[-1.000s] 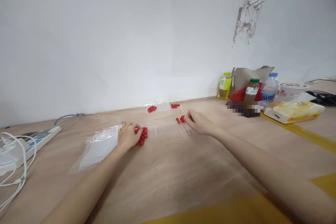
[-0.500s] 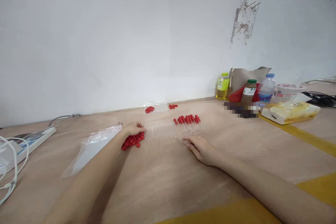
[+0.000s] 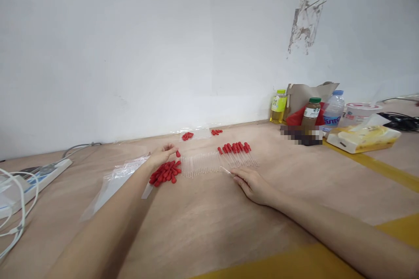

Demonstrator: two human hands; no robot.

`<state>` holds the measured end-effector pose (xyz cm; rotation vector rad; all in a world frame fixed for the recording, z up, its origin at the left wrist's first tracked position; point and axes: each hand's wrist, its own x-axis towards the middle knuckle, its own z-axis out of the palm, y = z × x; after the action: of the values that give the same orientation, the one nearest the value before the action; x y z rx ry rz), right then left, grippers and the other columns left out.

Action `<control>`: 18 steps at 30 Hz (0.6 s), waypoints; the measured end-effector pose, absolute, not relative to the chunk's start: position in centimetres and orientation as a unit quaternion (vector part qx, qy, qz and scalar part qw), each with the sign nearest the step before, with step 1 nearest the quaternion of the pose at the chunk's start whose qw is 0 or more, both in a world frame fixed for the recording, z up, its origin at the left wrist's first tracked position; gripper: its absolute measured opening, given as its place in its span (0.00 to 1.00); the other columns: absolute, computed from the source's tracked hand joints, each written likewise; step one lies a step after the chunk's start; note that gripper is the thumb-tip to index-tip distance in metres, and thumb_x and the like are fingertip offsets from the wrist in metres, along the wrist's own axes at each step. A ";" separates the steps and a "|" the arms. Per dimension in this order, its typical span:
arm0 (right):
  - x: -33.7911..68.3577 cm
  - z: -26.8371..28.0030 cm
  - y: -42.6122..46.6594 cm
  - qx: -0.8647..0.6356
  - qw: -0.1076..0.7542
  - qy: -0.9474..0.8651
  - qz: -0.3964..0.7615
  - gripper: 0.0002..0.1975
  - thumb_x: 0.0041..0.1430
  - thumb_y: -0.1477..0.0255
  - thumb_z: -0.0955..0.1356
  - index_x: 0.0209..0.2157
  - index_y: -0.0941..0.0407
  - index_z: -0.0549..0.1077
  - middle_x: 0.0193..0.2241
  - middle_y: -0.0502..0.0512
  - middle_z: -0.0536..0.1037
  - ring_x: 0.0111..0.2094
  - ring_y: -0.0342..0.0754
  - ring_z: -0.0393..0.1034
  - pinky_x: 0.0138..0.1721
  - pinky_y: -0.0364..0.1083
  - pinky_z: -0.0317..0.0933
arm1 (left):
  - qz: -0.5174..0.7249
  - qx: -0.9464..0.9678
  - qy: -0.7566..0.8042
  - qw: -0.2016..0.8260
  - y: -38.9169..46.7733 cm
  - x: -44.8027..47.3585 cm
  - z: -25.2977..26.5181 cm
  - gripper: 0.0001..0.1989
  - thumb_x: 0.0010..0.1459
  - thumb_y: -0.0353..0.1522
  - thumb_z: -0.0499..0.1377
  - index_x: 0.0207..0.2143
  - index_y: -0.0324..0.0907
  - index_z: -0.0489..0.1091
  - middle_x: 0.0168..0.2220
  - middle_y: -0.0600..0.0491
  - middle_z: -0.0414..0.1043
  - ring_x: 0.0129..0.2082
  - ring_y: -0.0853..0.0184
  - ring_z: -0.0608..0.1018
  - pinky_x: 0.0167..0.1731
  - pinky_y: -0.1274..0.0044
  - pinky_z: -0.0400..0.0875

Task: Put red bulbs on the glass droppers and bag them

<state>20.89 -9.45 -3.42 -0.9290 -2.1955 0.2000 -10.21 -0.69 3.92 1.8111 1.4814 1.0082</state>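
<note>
Red bulb (image 3: 178, 154): pinched at the fingertips by my left hand (image 3: 164, 154), just beyond the loose bulbs (image 3: 166, 173).
Clear tube (image 3: 226, 170): held narrowly in my right hand (image 3: 251, 185), free end pointing toward the tube row (image 3: 200, 165).
Capped tubes (image 3: 235, 148): lying beyond my right hand, red ends away from me.
Seating: I'd grip near the joining end, align both and push straight; bending could snap something so thin.

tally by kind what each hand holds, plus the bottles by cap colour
Red bulb in the left hand: 1
Clear tube in the right hand: 1
Yellow-capped bottle: 1
Green-capped bottle: 1
Blue-capped bottle: 1
Total: 5
</note>
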 end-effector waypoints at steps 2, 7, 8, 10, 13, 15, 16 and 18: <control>20.5 -2.9 -9.2 -0.358 0.359 -0.859 0.078 0.13 0.58 0.73 0.56 0.41 0.56 0.67 0.36 0.57 0.72 0.37 0.47 0.66 0.38 0.47 0.60 | 0.418 0.681 0.527 0.289 -2.3 -9.5 3.7 0.17 0.48 0.46 0.53 0.29 0.41 0.61 0.30 0.54 0.71 0.37 0.67 0.72 0.37 0.76 0.65; 18.1 -1.9 -7.9 -0.349 0.357 -0.863 0.077 0.09 0.57 0.74 0.57 0.34 0.58 0.66 0.31 0.55 0.71 0.33 0.45 0.64 0.35 0.45 0.58 | 0.422 0.711 0.441 0.349 -7.2 -6.7 0.4 0.14 0.52 0.42 0.53 0.34 0.43 0.56 0.27 0.57 0.65 0.25 0.71 0.71 0.23 0.79 0.68; 17.5 -1.8 -7.6 -0.348 0.358 -0.863 0.082 0.08 0.57 0.73 0.57 0.33 0.58 0.66 0.30 0.55 0.71 0.32 0.44 0.63 0.34 0.44 0.58 | 0.422 0.718 0.443 0.332 -7.9 -6.2 -0.4 0.13 0.52 0.40 0.54 0.35 0.42 0.57 0.28 0.57 0.65 0.24 0.72 0.71 0.24 0.79 0.67; 16.3 -1.8 -7.1 -0.344 0.361 -0.861 0.102 0.08 0.57 0.73 0.57 0.33 0.58 0.66 0.29 0.53 0.71 0.30 0.43 0.63 0.33 0.43 0.57 | 0.418 0.735 0.451 0.286 -8.8 -5.5 -1.7 0.13 0.51 0.38 0.56 0.37 0.41 0.60 0.29 0.55 0.65 0.27 0.70 0.71 0.26 0.79 0.67; 15.1 -2.1 -6.9 -0.337 0.373 -0.854 0.137 0.09 0.58 0.72 0.57 0.33 0.58 0.66 0.28 0.53 0.71 0.29 0.43 0.63 0.31 0.42 0.56 | 0.391 0.759 0.461 0.243 -9.0 -5.3 -2.8 0.11 0.50 0.37 0.57 0.33 0.39 0.65 0.28 0.53 0.67 0.28 0.69 0.71 0.28 0.78 0.66; 14.8 -2.2 -7.0 -0.330 0.378 -0.852 0.149 0.09 0.58 0.72 0.57 0.32 0.57 0.66 0.28 0.52 0.71 0.29 0.42 0.63 0.31 0.42 0.56 | 0.382 0.763 0.464 0.239 -8.7 -5.5 -3.1 0.11 0.51 0.37 0.56 0.32 0.38 0.67 0.27 0.53 0.68 0.28 0.68 0.71 0.27 0.78 0.66; 14.8 -2.3 -7.1 -0.326 0.379 -0.853 0.151 0.09 0.59 0.72 0.57 0.32 0.57 0.66 0.28 0.52 0.71 0.29 0.42 0.63 0.32 0.42 0.55 | 0.384 0.762 0.463 0.239 -8.6 -5.6 -3.2 0.11 0.52 0.37 0.56 0.32 0.38 0.67 0.27 0.53 0.68 0.28 0.68 0.71 0.27 0.79 0.65; 15.0 -2.5 -7.4 -0.323 0.376 -0.856 0.148 0.08 0.59 0.73 0.57 0.32 0.57 0.65 0.27 0.51 0.72 0.29 0.42 0.64 0.33 0.43 0.54 | 0.389 0.761 0.459 0.242 -8.5 -5.7 -3.2 0.11 0.52 0.38 0.56 0.33 0.38 0.67 0.28 0.52 0.69 0.28 0.68 0.71 0.27 0.79 0.65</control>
<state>14.95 -7.36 -2.49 -0.8274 -2.1897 0.3788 -5.69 -8.49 -3.23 2.0805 1.2542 1.0645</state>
